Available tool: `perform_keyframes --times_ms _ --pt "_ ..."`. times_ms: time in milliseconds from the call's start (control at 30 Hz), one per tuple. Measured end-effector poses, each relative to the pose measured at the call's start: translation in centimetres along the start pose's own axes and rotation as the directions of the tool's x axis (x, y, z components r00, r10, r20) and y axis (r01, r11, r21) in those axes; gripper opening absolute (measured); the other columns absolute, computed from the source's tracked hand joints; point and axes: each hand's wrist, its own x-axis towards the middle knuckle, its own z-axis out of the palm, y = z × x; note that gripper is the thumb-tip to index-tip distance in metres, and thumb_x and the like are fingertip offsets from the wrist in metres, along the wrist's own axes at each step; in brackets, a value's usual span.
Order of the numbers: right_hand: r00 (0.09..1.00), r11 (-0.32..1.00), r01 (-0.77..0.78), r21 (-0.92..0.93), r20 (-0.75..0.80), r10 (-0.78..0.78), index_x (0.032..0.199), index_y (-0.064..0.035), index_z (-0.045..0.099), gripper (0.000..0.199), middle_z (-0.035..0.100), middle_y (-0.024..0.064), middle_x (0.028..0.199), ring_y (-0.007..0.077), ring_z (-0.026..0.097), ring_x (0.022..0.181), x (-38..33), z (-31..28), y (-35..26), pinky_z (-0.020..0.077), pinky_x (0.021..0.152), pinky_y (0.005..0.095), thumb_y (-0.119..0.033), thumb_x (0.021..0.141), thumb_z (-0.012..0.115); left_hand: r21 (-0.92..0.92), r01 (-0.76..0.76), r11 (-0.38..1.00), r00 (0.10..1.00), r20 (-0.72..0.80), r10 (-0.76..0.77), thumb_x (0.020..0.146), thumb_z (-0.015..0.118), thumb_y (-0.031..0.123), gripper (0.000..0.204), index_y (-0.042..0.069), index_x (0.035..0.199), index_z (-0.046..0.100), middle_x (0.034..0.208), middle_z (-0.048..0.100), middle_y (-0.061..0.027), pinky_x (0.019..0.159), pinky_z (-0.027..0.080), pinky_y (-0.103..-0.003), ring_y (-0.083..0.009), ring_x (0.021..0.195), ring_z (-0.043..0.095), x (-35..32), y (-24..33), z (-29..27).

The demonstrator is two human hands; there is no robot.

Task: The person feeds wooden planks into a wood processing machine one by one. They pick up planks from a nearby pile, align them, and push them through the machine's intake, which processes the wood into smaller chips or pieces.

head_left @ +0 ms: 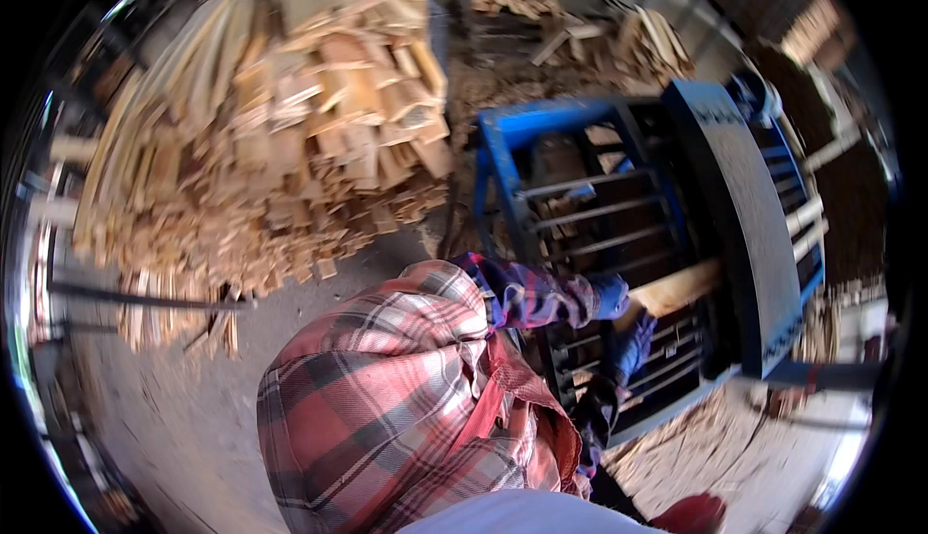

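A pale wooden board (pixel 677 288) lies across the metal bars of a blue machine (pixel 512 128), its far end running in under the wide dark cover (pixel 749 201). My left hand (pixel 609 297), in a bluish-purple glove, grips the near end of the board. Along its lower edge, my right hand (pixel 633 346), gloved alike, is closed against the wood; some of its fingers are hidden and slightly blurred. Both forearms wear purple plaid sleeve covers. My red plaid shirt (pixel 377 389) fills the lower middle of the view.
A tall heap of cut wooden slats (pixel 319 118) stands to the left of the machine. More wood scraps (pixel 648 46) are piled behind it. Shavings (pixel 710 442) litter the floor near a red shoe (pixel 691 513). A dark bar (pixel 145 297) crosses the left side.
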Motion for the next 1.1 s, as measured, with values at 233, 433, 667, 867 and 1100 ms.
perform_keyframes --times_ms 233,433,667,867,1100 --pt "0.893 0.817 0.407 0.408 0.009 -0.45 0.125 0.0027 0.055 0.05 0.056 0.0237 0.127 0.0373 0.053 0.119 3.3 0.5 -11.0 0.0417 0.103 0.0415 -0.027 0.087 0.069 -0.969 0.231 0.089 0.655 0.087 -0.751 0.085 0.062 0.025 0.031 0.008 0.062 0.049 0.058 0.049 -0.0126 0.055 0.043 -0.044 -0.0343 0.055 0.053 -20.7 -7.7 4.4" --pt "0.533 0.299 -0.021 0.954 0.264 -0.804 0.127 0.0032 0.054 0.05 0.058 0.0218 0.124 0.0328 0.053 0.12 -7.3 11.4 -26.4 0.0413 0.102 0.0391 -0.021 0.086 0.071 -0.62 0.774 0.126 0.533 0.532 -0.658 0.085 0.061 0.026 0.024 0.005 0.076 0.067 0.072 0.064 -0.017 0.063 0.046 -0.044 -0.0304 0.064 0.061 -36.4 -5.7 -0.8" --pt "0.009 0.237 0.288 0.928 0.245 -0.97 0.13 -0.0005 0.054 0.057 0.057 0.0195 0.13 0.033 0.057 0.118 -20.7 11.4 -38.0 0.0457 0.098 0.0403 -0.035 0.087 0.07 -0.498 0.74 -0.452 0.003 0.674 -0.738 0.086 0.061 0.038 0.035 0.004 0.091 0.07 0.075 0.067 -0.0111 0.066 0.05 -0.041 -0.024 0.067 0.062 -57.2 -3.5 0.9" --pt "-0.008 0.029 0.264 0.964 0.033 -0.999 0.131 -0.0009 0.053 0.053 0.063 0.0172 0.12 0.0268 0.063 0.107 -29.2 8.4 -57.2 0.0498 0.09 0.037 -0.029 0.089 0.07 -0.738 0.375 -0.561 0.023 0.613 -0.79 0.09 0.062 0.041 0.039 0.007 0.108 0.069 0.089 0.069 -0.0041 0.065 0.051 -0.032 -0.0128 0.075 0.062 -75.3 -8.8 -3.7" --pt "0.277 -0.153 -0.259 0.954 -0.078 -0.958 0.14 0.0002 0.042 0.06 0.055 0.0096 0.125 0.018 0.055 0.106 -35.2 -0.6 -80.0 0.0458 0.092 0.0301 -0.014 0.089 0.07 -0.889 -0.124 -0.441 -0.154 0.457 -0.876 0.098 0.056 0.033 0.043 0.006 0.131 0.054 0.118 0.063 -0.0064 0.084 0.052 -0.032 -0.0162 0.098 0.062 -96.0 -28.8 -18.0"
